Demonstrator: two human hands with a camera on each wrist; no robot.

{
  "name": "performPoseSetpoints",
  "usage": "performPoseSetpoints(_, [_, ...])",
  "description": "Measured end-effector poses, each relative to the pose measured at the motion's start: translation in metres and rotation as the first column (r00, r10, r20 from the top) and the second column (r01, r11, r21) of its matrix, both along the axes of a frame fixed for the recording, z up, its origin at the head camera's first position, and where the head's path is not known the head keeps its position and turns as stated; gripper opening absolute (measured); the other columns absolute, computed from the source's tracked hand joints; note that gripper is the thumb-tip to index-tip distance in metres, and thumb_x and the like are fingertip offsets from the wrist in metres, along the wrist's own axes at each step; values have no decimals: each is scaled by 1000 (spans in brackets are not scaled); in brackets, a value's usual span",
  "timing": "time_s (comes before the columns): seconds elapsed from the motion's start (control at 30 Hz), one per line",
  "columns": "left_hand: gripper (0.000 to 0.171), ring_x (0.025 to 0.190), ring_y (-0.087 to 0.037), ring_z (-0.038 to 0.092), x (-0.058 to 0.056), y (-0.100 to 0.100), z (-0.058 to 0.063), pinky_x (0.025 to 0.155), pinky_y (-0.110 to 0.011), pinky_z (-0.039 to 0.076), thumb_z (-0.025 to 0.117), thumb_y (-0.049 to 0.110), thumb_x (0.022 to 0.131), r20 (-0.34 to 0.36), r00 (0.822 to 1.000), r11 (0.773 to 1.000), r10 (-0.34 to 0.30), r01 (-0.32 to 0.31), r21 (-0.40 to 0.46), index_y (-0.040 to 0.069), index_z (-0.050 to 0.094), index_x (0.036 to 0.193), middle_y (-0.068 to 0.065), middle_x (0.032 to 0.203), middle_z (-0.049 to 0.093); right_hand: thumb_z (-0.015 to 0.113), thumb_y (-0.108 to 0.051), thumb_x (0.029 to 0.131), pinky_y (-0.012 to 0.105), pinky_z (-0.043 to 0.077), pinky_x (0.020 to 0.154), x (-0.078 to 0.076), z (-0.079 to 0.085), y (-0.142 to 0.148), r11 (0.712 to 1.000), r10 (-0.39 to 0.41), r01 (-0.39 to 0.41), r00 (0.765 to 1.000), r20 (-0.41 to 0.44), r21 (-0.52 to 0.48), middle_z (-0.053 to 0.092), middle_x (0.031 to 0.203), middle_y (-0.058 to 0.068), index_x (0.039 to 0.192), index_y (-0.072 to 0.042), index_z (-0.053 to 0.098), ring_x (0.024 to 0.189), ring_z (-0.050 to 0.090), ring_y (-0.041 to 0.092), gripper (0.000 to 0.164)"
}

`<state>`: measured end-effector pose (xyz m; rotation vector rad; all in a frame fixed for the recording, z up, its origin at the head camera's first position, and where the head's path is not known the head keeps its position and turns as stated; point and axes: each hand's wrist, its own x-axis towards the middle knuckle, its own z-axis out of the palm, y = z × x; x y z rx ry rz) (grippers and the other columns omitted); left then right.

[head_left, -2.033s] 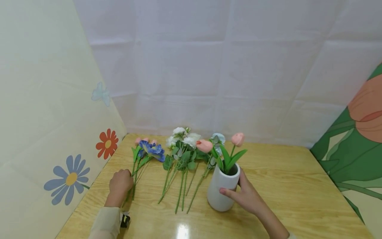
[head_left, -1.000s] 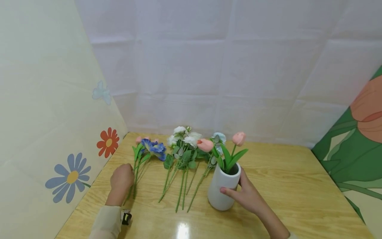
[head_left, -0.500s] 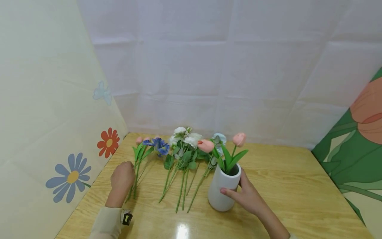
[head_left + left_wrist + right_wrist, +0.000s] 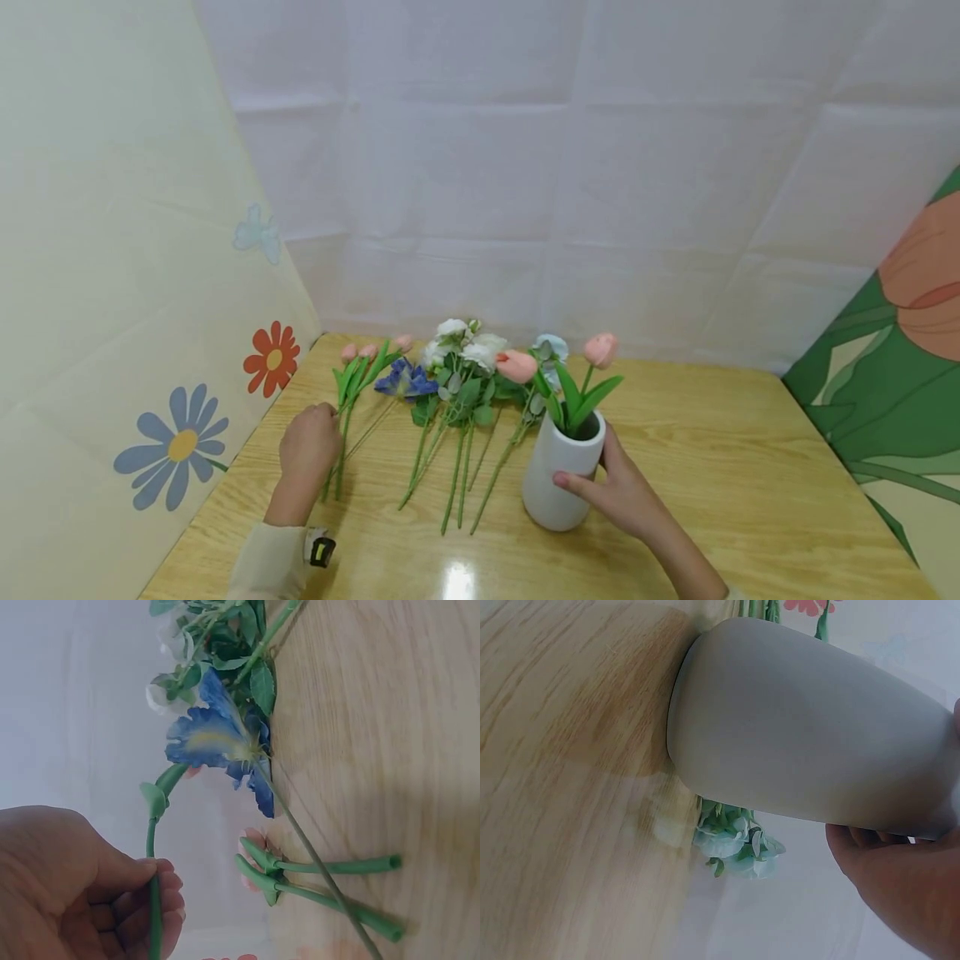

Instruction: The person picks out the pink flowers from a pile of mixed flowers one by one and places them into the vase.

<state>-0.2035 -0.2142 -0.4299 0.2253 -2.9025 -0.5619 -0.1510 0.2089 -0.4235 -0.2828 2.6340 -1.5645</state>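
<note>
My left hand (image 4: 309, 450) pinches the green stem of a pink tulip (image 4: 155, 907) between thumb and fingers. Under it, two more tulips (image 4: 337, 866) lie on the table. A blue iris (image 4: 407, 381) with a thin stem lies just to their right, its petals against the white flowers. My right hand (image 4: 622, 492) grips the white vase (image 4: 558, 475) from its right side, thumb across the front. Upright on the table, the vase (image 4: 810, 727) holds two pink tulips (image 4: 600, 351) with green leaves, their lower stems hidden inside.
White roses (image 4: 480, 354) with long stems lie mid-table, and pale blue flowers (image 4: 551, 346) lie partly behind the vase. A white cloth (image 4: 465, 167) hangs along the table's back edge. Printed panels flank the wooden table (image 4: 712, 467) on both sides.
The blue iris has shifted right, away from the tulips and toward the white roses. The tulip in my left hand now leans over to the right. My right hand and the vase stay put.
</note>
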Motion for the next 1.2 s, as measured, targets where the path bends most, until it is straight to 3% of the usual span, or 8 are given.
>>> performPoseSetpoints(0.23, [18,78,-39,67,2,5,1,66,-52,55,59,7,99,-89,996,1000,-21,22,8,-7,70,103,-18,84,67,80,-35,88,66,37,109,0,1,-1,1000,-6,6,1000,4,2,32,158,24,160,-10,11,141,39,47,103])
performPoseSetpoints(0.63, [19,85,-42,69,1,13,3,75,-55,55,60,7,99,-116,993,998,-35,41,48,-7,70,103,-23,93,71,80,-38,87,66,37,109,0,0,-2,1000,-12,12,1000,4,2,33,158,24,159,-10,12,141,39,46,103])
performPoseSetpoints(1.0, [22,86,-40,70,1,25,10,74,-54,55,61,12,100,-120,992,992,-43,57,112,-5,72,107,-21,98,74,80,-36,88,65,37,110,1,2,-1,1000,-12,12,999,32,0,32,158,24,160,-10,11,142,38,47,104])
performPoseSetpoints(1.2, [22,76,-31,70,3,32,14,67,-46,55,64,15,99,-157,986,986,-49,73,152,-3,74,107,-16,91,75,81,-39,87,65,36,110,0,1,-2,1000,-18,18,999,30,8,32,158,24,160,-10,11,142,38,47,105])
